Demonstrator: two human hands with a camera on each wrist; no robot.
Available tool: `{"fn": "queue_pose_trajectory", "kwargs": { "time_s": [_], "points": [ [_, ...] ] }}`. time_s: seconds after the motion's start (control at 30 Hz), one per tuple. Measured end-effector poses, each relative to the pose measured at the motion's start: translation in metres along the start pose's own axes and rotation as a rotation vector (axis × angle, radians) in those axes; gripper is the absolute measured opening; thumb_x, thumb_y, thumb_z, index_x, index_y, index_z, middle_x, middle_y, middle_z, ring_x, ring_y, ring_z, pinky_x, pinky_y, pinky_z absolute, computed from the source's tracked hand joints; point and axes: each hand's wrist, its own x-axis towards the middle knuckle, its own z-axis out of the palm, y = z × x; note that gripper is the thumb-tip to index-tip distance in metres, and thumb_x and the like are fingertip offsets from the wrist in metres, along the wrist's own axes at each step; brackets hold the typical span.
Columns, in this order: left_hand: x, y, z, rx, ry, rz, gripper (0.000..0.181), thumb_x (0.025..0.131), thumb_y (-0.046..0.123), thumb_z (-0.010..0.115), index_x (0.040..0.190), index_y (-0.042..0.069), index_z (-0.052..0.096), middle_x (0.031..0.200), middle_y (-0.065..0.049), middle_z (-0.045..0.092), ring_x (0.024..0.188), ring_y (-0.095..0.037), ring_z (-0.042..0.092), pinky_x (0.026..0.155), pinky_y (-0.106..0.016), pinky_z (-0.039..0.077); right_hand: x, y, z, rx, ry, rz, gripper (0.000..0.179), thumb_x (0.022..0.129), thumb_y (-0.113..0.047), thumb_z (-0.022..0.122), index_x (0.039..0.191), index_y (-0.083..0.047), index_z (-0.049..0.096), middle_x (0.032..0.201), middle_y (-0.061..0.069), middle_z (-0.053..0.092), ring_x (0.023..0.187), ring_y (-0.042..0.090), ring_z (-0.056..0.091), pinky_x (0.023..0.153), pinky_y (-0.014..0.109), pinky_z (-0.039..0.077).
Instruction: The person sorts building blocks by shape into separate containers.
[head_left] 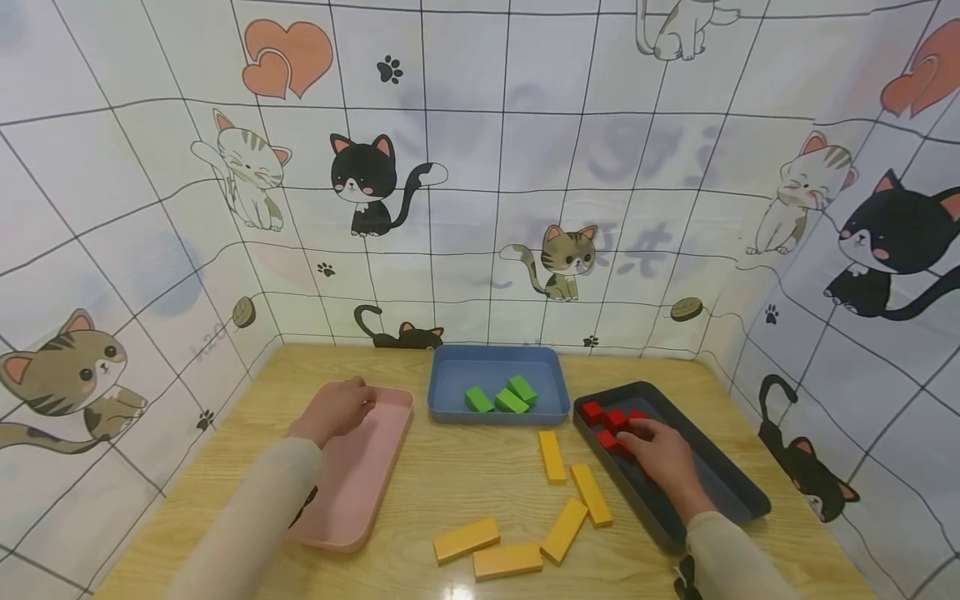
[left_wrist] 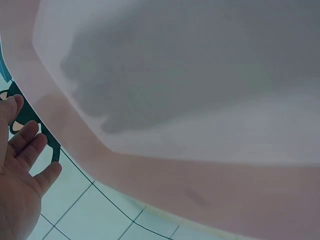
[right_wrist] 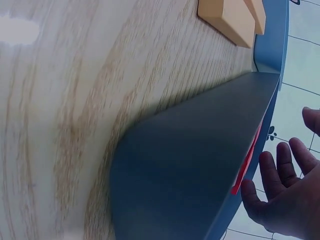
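Observation:
My left hand [head_left: 341, 410] hovers over the pink tray [head_left: 360, 479], which shows no block inside. In the left wrist view its fingers are loosely bent with nothing between them, and a shadow falls across the tray floor. On the right, my right hand [head_left: 663, 458] reaches into the dark grey tray [head_left: 723, 475], fingertips right at a group of red blocks [head_left: 615, 419] in its far left part. The right wrist view has those fingers apart and relaxed beside a red block edge [right_wrist: 245, 167]; the tray wall hides most of the red blocks there.
A blue tray [head_left: 456, 375] with green blocks [head_left: 512, 401] stands at the back middle. Several yellow blocks [head_left: 552, 457] lie loose on the wooden table [head_left: 420, 467] between the pink and dark trays. A cat-patterned sheet [head_left: 465, 167] encloses the back and sides.

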Motion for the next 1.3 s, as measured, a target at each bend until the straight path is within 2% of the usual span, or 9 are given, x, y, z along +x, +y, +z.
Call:
{"fn": "queue_pose_trajectory", "kwargs": {
  "time_s": [0.1, 0.17, 0.27, 0.37, 0.5, 0.63, 0.8, 1.03, 1.3],
  "points": [
    [-0.006, -0.008, 0.001, -0.060, 0.033, 0.032, 0.008, 0.096, 0.008, 0.063, 0.100, 0.006, 0.069, 0.081, -0.004, 0.054, 0.069, -0.021, 0.053, 0.065, -0.040, 0.048, 0.000, -0.003, 0.003, 0.016, 0.005, -0.007, 0.052, 0.094, -0.032, 0.066, 0.132, 0.003, 0.059, 0.126, 0.026, 0.062, 0.111, 0.041, 0.056, 0.091, 0.054, 0.047],
    [-0.010, -0.013, 0.000, -0.108, 0.020, 0.015, 0.009, 0.097, 0.008, 0.061, 0.101, 0.004, 0.068, 0.084, -0.006, 0.055, 0.073, -0.023, 0.055, 0.068, -0.042, 0.049, 0.001, -0.005, 0.006, 0.025, 0.006, -0.010, 0.052, 0.094, -0.032, 0.066, 0.131, 0.003, 0.060, 0.124, 0.025, 0.063, 0.111, 0.040, 0.057, 0.091, 0.053, 0.048],
    [-0.017, -0.019, 0.000, -0.149, 0.003, -0.007, 0.015, 0.099, 0.009, 0.059, 0.105, 0.001, 0.069, 0.096, -0.014, 0.061, 0.089, -0.033, 0.061, 0.079, -0.050, 0.051, 0.001, -0.008, 0.010, 0.036, 0.002, -0.005, 0.050, 0.094, -0.031, 0.067, 0.131, 0.002, 0.061, 0.124, 0.023, 0.063, 0.111, 0.039, 0.057, 0.090, 0.052, 0.048],
    [-0.025, -0.026, 0.001, -0.161, 0.014, 0.009, 0.017, 0.098, 0.009, 0.059, 0.105, -0.001, 0.069, 0.111, -0.022, 0.062, 0.106, -0.041, 0.060, 0.091, -0.055, 0.048, 0.001, -0.013, 0.013, 0.041, 0.000, -0.002, 0.050, 0.093, -0.031, 0.067, 0.130, 0.001, 0.062, 0.123, 0.022, 0.063, 0.109, 0.038, 0.058, 0.087, 0.051, 0.049],
    [-0.036, -0.036, 0.003, -0.173, 0.061, 0.038, 0.017, 0.095, 0.008, 0.063, 0.107, -0.004, 0.067, 0.120, -0.025, 0.060, 0.110, -0.044, 0.059, 0.094, -0.057, 0.046, 0.000, -0.019, 0.017, 0.049, -0.004, 0.000, 0.049, 0.093, -0.031, 0.068, 0.130, 0.001, 0.062, 0.124, 0.023, 0.063, 0.107, 0.038, 0.060, 0.085, 0.050, 0.051],
    [-0.047, -0.045, 0.004, -0.202, 0.079, 0.003, 0.031, 0.093, 0.011, 0.066, 0.118, -0.007, 0.062, 0.124, -0.029, 0.057, 0.114, -0.048, 0.055, 0.095, -0.060, 0.044, -0.001, -0.022, 0.020, 0.070, -0.008, -0.017, 0.048, 0.093, -0.029, 0.068, 0.131, 0.000, 0.061, 0.125, 0.022, 0.063, 0.108, 0.037, 0.060, 0.086, 0.050, 0.051],
    [-0.058, -0.054, 0.003, -0.235, 0.032, -0.065, 0.043, 0.095, 0.014, 0.065, 0.129, -0.008, 0.056, 0.123, -0.032, 0.055, 0.114, -0.050, 0.054, 0.095, -0.063, 0.042, -0.004, -0.025, 0.024, 0.102, -0.016, -0.034, 0.047, 0.093, -0.027, 0.069, 0.131, 0.000, 0.061, 0.122, 0.019, 0.065, 0.108, 0.036, 0.061, 0.086, 0.048, 0.052],
    [-0.069, -0.062, 0.003, -0.244, 0.025, -0.084, 0.043, 0.095, 0.015, 0.065, 0.130, -0.009, 0.056, 0.121, -0.031, 0.056, 0.113, -0.051, 0.054, 0.093, -0.064, 0.043, -0.007, -0.032, 0.031, 0.097, -0.002, -0.056, 0.045, 0.091, -0.025, 0.071, 0.128, 0.000, 0.064, 0.117, 0.019, 0.067, 0.107, 0.035, 0.062, 0.089, 0.050, 0.049],
    [-0.074, -0.064, 0.006, -0.270, -0.031, -0.163, 0.049, 0.096, 0.021, 0.065, 0.133, -0.008, 0.052, 0.128, -0.035, 0.050, 0.118, -0.054, 0.050, 0.095, -0.065, 0.041, -0.010, -0.039, 0.036, 0.093, -0.006, -0.078, 0.043, 0.092, -0.024, 0.070, 0.127, 0.001, 0.064, 0.115, 0.017, 0.068, 0.107, 0.035, 0.061, 0.093, 0.052, 0.047]
  ]
}}
